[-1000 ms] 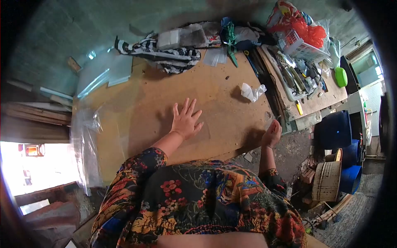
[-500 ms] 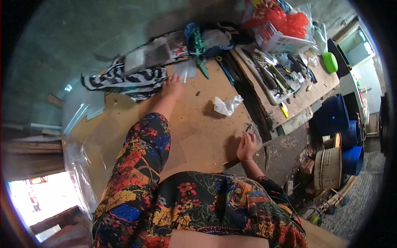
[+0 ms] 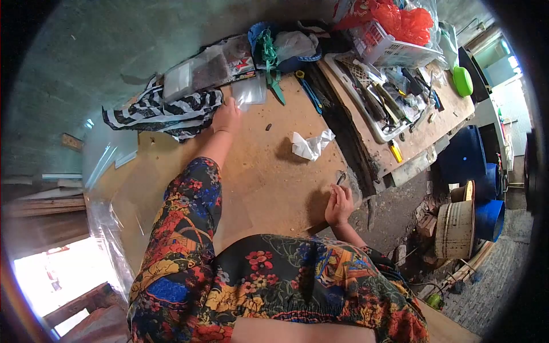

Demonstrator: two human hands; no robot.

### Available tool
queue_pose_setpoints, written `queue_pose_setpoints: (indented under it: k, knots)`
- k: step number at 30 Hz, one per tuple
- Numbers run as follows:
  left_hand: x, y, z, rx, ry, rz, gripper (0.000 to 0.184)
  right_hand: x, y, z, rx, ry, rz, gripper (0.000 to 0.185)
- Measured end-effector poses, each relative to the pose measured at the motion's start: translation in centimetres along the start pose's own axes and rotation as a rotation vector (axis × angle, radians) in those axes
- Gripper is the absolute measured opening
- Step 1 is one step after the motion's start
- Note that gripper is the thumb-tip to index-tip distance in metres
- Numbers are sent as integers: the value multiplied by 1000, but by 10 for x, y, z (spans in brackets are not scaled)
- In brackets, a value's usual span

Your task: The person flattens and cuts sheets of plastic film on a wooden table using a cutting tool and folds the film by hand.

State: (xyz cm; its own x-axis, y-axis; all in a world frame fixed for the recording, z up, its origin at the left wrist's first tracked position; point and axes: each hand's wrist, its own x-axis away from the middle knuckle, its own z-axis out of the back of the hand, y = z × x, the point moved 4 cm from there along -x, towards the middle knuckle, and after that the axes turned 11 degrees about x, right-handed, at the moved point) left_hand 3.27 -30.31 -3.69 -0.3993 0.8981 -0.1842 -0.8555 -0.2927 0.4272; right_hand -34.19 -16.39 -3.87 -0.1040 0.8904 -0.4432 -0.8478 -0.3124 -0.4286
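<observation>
- Left hand (image 3: 226, 117): bent fingers meet the left edge of the clear plastic pieces; whether they pinch the film or merely touch it cannot be told.
- Clear plastic pieces (image 3: 251, 90): thin, glossy, flat and square-edged, lying at the far side of the worktop (image 3: 269, 171), between the striped cloth and the green strip.
- Right hand (image 3: 339, 206): fingers loosely curled above the near right corner; a small dark piece (image 3: 341, 178) shows just beyond the fingertips, and whether it is gripped cannot be told.
- Worktop: a broad brown board, smooth, with scattered specks.
- Striped cloth (image 3: 166, 119): crumpled, black and white, beside the left hand.
- Green strip (image 3: 277, 90): narrow, tapering to a point.
- White wad (image 3: 312, 144): creased, angular, between the right hand and the green strip.
- Tray (image 3: 382, 137): pale, rounded rim, crowded with tools.
- Basket (image 3: 394, 52): white, lattice-walled, topped by a wrinkled red bag (image 3: 409, 24).
- Sleeve (image 3: 177, 228): dark, flower-printed fabric.
</observation>
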Motion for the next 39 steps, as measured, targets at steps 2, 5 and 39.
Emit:
queue_pose_setpoints:
  k: [2, 5, 39]
  knots:
    - [-8, -4, -4, 51, 75, 0, 15, -1, 0, -1, 0, -1, -1, 17]
    - [-10, -7, -1, 120, 151, -134, 15, -1, -1, 1, -20, -25, -18, 15]
    - [-29, 0, 29, 750, -65, 74, 25, 0, 1, -1, -29, 58, -4, 16]
